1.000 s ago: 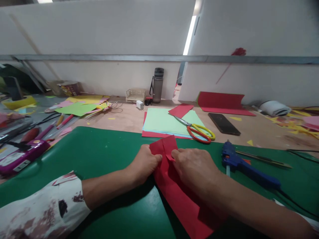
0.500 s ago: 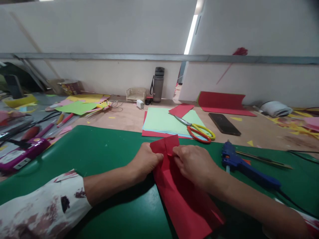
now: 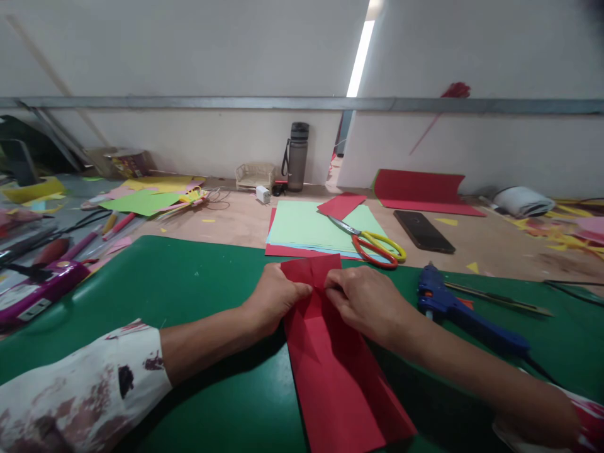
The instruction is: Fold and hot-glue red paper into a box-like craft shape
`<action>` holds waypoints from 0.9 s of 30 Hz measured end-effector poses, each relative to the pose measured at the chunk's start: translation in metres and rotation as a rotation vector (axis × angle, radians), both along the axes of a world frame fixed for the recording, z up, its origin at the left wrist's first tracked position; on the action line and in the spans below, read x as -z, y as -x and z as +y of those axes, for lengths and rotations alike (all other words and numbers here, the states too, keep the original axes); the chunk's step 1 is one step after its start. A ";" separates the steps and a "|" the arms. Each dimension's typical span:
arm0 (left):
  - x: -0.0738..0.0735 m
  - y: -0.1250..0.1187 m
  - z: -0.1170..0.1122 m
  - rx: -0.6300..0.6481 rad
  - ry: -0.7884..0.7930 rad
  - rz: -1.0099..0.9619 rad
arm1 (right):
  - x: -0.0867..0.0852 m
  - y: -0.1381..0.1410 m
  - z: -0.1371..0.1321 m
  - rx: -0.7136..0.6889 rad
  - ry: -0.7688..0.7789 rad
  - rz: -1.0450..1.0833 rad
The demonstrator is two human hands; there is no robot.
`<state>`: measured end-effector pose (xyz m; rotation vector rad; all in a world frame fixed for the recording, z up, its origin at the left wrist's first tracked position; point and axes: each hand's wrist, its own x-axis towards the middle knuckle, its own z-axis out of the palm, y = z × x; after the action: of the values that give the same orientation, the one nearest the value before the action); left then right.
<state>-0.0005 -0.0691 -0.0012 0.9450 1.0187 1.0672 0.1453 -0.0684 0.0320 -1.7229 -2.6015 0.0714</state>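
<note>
A long piece of folded red paper (image 3: 330,377) slants from mid-view toward me, above a green mat (image 3: 212,283). Its far end shows creases and folds. My left hand (image 3: 274,299) pinches the left edge near that end, thumb on top. On the opposite edge my right hand (image 3: 363,299) grips the paper with curled fingers, its fingertips partly hidden. Just beyond the paper, scissors (image 3: 375,247) with one red and one yellow handle rest on a stack of pale green sheets (image 3: 302,223). To the right of my right hand lies a blue glue gun (image 3: 467,314).
A dark phone (image 3: 423,231) and a folded red card (image 3: 419,190) lie at the back right. Behind the stack stands a grey bottle (image 3: 298,157), beside a small woven sofa (image 3: 255,175). At left are a purple power strip (image 3: 44,292), pens and paper scraps.
The far end of the red paper looks flatter and wider between my hands. Its near end has swung slightly left. Both hands keep their grip.
</note>
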 end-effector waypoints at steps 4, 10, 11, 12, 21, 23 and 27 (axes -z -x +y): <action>0.001 -0.001 0.000 0.007 -0.004 0.012 | 0.001 -0.001 0.002 -0.014 -0.001 -0.008; -0.001 -0.002 0.000 0.002 -0.007 0.025 | 0.003 0.000 0.003 0.005 -0.001 -0.026; -0.001 -0.002 0.000 0.004 -0.006 0.024 | 0.003 0.000 0.003 0.005 0.001 -0.029; -0.001 -0.002 0.000 0.002 -0.005 0.022 | 0.002 0.000 0.002 0.005 0.003 -0.032; -0.002 -0.002 -0.001 -0.003 -0.007 0.030 | 0.000 0.000 -0.001 -0.012 0.029 -0.043; -0.002 -0.002 -0.001 -0.004 -0.011 0.049 | 0.000 -0.001 -0.001 -0.013 0.038 -0.043; -0.002 -0.002 0.000 0.016 -0.018 0.058 | 0.000 -0.001 -0.002 0.004 0.030 -0.030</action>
<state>0.0012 -0.0690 0.0009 1.0016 1.0487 1.0421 0.1459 -0.0709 0.0315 -1.7524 -2.6316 0.0855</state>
